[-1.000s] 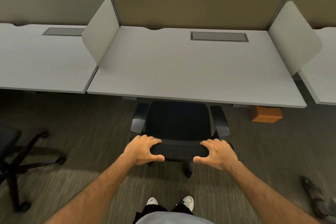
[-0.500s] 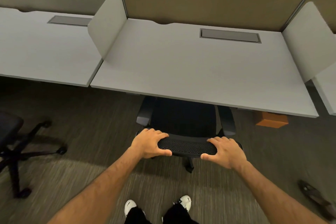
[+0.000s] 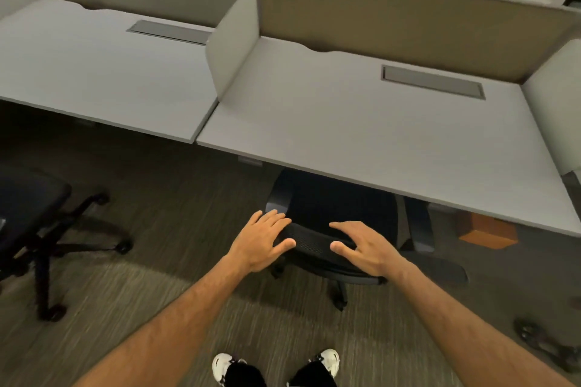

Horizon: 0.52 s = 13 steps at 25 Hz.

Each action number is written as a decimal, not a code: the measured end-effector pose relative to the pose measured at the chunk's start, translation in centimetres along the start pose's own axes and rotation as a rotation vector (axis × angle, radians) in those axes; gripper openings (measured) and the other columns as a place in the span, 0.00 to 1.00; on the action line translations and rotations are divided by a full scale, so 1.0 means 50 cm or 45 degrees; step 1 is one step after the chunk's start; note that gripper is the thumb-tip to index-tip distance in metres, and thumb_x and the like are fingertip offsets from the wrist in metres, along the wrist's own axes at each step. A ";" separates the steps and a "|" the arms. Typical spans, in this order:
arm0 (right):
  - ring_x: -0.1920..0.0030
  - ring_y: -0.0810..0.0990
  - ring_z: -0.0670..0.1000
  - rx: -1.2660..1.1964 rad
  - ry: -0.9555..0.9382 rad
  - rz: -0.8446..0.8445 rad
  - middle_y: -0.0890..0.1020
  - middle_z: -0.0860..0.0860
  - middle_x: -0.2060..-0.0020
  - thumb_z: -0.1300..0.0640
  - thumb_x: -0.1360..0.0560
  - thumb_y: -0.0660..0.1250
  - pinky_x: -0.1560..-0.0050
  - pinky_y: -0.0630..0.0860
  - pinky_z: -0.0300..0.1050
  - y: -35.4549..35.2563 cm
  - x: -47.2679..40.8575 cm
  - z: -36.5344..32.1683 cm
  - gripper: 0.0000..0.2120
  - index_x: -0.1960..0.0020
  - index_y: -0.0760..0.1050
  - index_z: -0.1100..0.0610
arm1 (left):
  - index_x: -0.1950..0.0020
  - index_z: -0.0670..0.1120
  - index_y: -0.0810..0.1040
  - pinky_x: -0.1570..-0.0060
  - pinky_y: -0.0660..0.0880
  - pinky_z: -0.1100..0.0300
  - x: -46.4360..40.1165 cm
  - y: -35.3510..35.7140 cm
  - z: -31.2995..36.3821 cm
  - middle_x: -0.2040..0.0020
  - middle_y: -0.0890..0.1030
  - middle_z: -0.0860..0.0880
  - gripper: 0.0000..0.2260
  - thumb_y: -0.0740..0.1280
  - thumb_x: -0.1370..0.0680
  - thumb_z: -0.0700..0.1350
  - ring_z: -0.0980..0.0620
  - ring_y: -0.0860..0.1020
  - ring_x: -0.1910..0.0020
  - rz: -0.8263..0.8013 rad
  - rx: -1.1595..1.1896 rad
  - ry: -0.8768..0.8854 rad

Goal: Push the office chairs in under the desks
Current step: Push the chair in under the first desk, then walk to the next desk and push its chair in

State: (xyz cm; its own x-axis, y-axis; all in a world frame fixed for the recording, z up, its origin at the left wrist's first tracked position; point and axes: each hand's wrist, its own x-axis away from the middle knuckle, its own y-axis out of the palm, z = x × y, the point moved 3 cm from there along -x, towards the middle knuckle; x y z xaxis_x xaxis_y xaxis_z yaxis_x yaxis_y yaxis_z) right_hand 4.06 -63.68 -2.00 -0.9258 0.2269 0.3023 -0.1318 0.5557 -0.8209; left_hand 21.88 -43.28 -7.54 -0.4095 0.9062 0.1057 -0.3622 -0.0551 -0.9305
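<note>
- The office chair (image 3: 333,214) sits with its seat tucked beneath the near edge of the right-hand bench (image 3: 361,132); only its mesh backrest top and the armrests poke out, so this one looks about home.
- The left hand (image 3: 262,240) lies over the backrest's left end, fingers spread and loose, not gripping.
- The right hand (image 3: 364,247) hovers at the backrest's right end, fingers splayed, thumb near the rim, holding nothing; it looks like a letting-go pose.
- A second chair (image 3: 28,217) stands out on the carpet, well clear of the left-hand bench's (image 3: 94,72) near edge: likely the next job.
</note>
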 end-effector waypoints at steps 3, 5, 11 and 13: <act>0.26 0.66 0.49 0.057 -0.144 -0.016 0.72 0.50 0.26 0.34 0.19 0.55 0.29 0.62 0.44 0.025 -0.086 -0.157 0.31 0.22 0.64 0.49 | 0.20 0.53 0.63 0.21 0.45 0.53 0.109 -0.064 -0.133 0.20 0.64 0.52 0.33 0.46 0.19 0.70 0.54 0.55 0.19 0.105 0.012 -0.191; 0.27 0.66 0.48 0.061 -0.241 -0.068 0.71 0.49 0.26 0.30 0.22 0.51 0.29 0.65 0.45 0.059 -0.145 -0.266 0.34 0.21 0.63 0.46 | 0.20 0.53 0.64 0.23 0.43 0.55 0.202 -0.105 -0.220 0.20 0.65 0.52 0.33 0.47 0.19 0.70 0.55 0.56 0.19 0.181 0.028 -0.325; 0.26 0.64 0.43 -0.083 -0.564 -0.190 0.69 0.43 0.25 0.23 0.24 0.47 0.26 0.64 0.47 0.189 -0.331 -0.630 0.37 0.22 0.61 0.40 | 0.21 0.50 0.66 0.22 0.49 0.53 0.488 -0.222 -0.444 0.22 0.68 0.51 0.32 0.52 0.19 0.68 0.53 0.59 0.21 0.457 0.105 -0.729; 0.26 0.64 0.41 -0.103 -0.704 -0.243 0.70 0.43 0.26 0.23 0.24 0.48 0.27 0.63 0.45 0.228 -0.377 -0.755 0.36 0.22 0.61 0.40 | 0.21 0.49 0.67 0.22 0.50 0.52 0.579 -0.259 -0.497 0.22 0.68 0.50 0.31 0.55 0.18 0.66 0.52 0.61 0.21 0.549 0.140 -0.860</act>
State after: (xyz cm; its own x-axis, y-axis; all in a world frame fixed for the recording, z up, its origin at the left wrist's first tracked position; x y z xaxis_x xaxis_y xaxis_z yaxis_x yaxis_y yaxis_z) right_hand 33.38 -31.44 1.23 -0.9384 -0.3218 0.1261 -0.3073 0.6097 -0.7307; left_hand 35.53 -5.92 -1.13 -0.9366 0.3488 -0.0328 -0.1228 -0.4146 -0.9017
